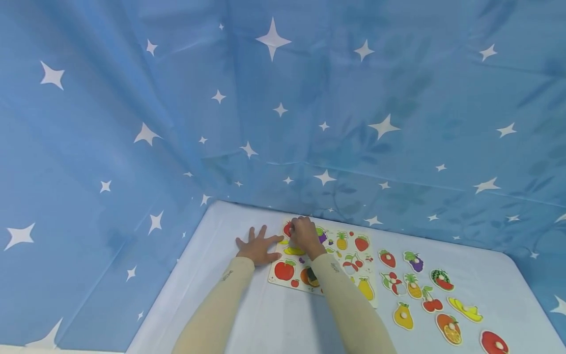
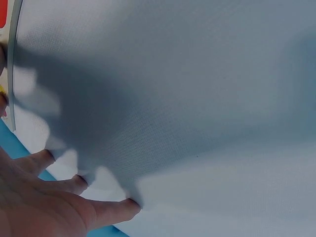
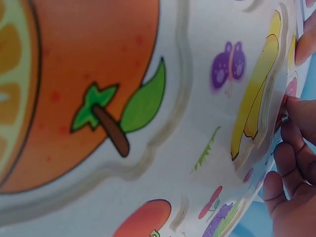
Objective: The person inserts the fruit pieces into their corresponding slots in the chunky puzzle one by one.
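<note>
A fruit picture puzzle board [image 1: 325, 290] lies on the table. My left hand [image 1: 256, 248] is spread flat over its left edge, with two digits on the board and the other fingers on the tabletop. My right hand [image 1: 305, 236] is at the board's far left corner, fingers curled, pinching a red fruit puzzle piece [image 1: 288, 229] that the hand partly hides. In the right wrist view, the thumb and fingers [image 3: 301, 111] meet beyond the banana picture [image 3: 256, 89]. The left wrist view shows spread fingers [image 2: 116, 212] of my left hand.
Several knobbed fruit pieces lie right of the board, among them a strawberry [image 1: 387, 259], grapes [image 1: 413, 262], a pear [image 1: 403, 317], bananas [image 1: 465, 309] and an orange [image 1: 448, 328]. A blue star-patterned curtain [image 1: 283, 137] hangs behind and left of the white table [image 1: 199, 275].
</note>
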Demonstrator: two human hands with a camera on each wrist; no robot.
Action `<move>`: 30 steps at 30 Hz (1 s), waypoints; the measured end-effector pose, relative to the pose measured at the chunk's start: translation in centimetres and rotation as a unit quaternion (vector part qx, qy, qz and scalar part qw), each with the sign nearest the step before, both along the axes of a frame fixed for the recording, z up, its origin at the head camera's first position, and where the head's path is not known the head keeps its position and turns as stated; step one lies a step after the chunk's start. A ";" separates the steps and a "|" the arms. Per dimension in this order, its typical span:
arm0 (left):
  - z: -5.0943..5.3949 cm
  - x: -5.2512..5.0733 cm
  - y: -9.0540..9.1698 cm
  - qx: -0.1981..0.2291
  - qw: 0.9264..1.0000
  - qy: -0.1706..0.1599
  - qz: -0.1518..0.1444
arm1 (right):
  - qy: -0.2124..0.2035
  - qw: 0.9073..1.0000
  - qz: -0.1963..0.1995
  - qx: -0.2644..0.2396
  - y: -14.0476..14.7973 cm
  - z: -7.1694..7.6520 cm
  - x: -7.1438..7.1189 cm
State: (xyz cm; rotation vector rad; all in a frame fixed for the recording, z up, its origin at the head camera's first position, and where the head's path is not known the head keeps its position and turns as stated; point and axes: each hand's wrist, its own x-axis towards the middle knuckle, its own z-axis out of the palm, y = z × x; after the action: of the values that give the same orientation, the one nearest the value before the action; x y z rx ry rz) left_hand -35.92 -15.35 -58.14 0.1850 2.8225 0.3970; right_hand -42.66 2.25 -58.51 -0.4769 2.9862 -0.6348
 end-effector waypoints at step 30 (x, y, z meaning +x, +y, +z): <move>0.0 -0.1 -0.1 0.023 1.000 -0.016 -0.010 | 0.001 0.998 0.035 -0.050 10.5 3.8 1.6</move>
State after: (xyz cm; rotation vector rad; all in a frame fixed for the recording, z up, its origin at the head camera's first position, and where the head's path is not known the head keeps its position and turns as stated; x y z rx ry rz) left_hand -36.00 -15.45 -58.18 0.2151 2.7789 0.4556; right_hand -41.09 12.70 -54.73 -0.5865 2.9337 -0.7811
